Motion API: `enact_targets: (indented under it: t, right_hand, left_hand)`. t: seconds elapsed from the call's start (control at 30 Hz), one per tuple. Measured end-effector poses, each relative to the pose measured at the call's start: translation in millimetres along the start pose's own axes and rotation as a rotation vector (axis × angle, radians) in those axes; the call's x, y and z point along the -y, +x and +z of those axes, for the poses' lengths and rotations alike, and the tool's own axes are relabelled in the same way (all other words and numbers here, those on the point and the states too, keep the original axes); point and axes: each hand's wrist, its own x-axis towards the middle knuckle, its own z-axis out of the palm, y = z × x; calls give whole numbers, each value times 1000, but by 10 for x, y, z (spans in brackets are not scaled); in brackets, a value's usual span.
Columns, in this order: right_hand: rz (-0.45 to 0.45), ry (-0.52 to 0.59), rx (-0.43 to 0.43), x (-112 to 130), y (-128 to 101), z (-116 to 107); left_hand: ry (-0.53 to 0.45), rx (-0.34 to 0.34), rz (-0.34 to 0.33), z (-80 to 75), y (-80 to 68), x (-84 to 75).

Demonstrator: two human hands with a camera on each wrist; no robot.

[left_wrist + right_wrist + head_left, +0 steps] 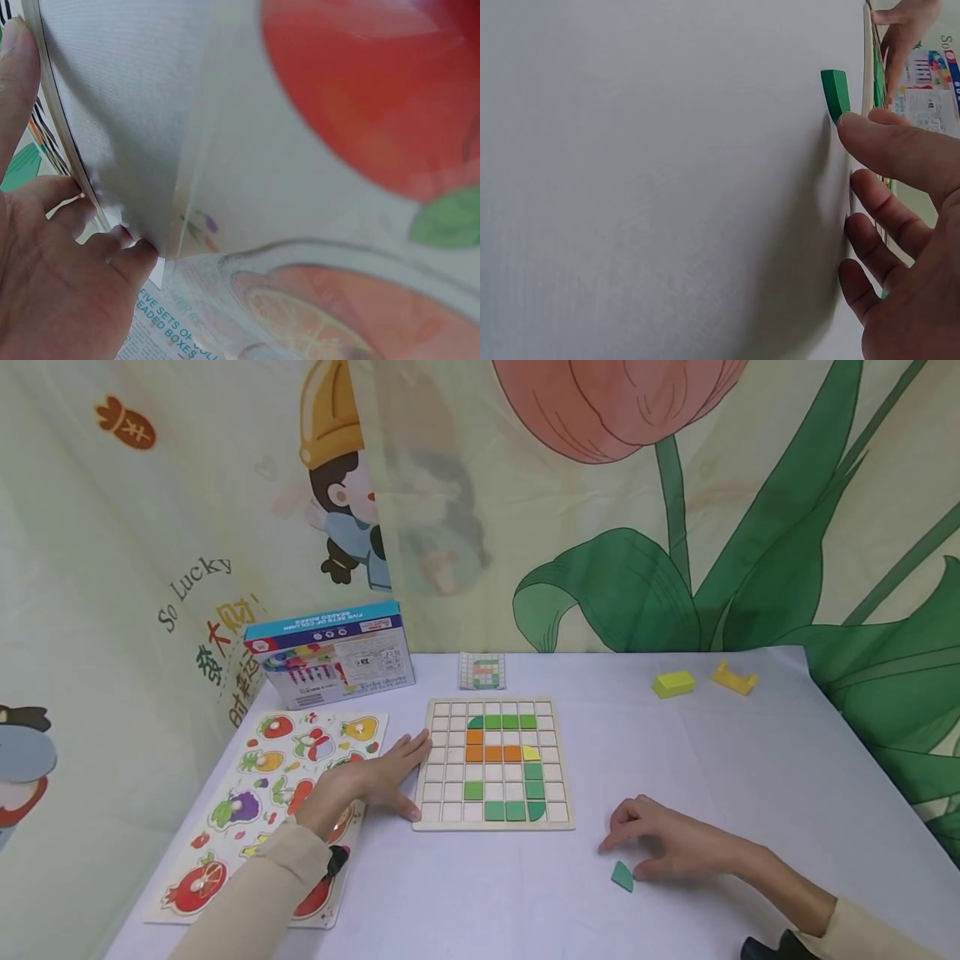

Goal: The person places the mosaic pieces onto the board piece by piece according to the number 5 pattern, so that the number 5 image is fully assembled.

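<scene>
Here, the right hand (671, 847) rests on the white table (750, 760) w/ fingers loosely curled and fingertips down on the cloth, holding nothing. Just beside its thumb, toward the person, lies a small teal-green flat piece w/ one curved edge (622, 876); whether thumb and piece touch can't be told from the head view. In the right wrist view the same green piece (835, 93) stands clear of the fingers (889, 146), a little beyond the nearest fingertip.

The left hand (375, 777) lies flat, fingers straight and spread, against the left edge of the square wooden grid board (442, 820), w/ the thumb near its lower left corner; the left wrist view shows the fingers (16, 90) along the board's rim. The board sits at the table's middle, between both hands, and carries green, orange and one yellow tile in its cells; most cells are bare.

Under the left forearm is a wooden fruit peg puzzle board (225, 860), left of the grid. Behind it stands a blue-topped cardboard box (330, 652), and a small pattern card (482, 671) is propped behind the grid. Far right at the back: a yellow-green block (672, 683) and a yellow block (734, 677), near each other, well apart from the hands.
</scene>
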Motion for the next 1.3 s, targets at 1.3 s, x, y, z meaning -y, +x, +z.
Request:
enact_targets:
  t: [1.3]
  right_hand:
    - [-136, 26, -263, 189, 461, 101]
  left_hand:
    - [8, -3, -4, 23, 3, 18]
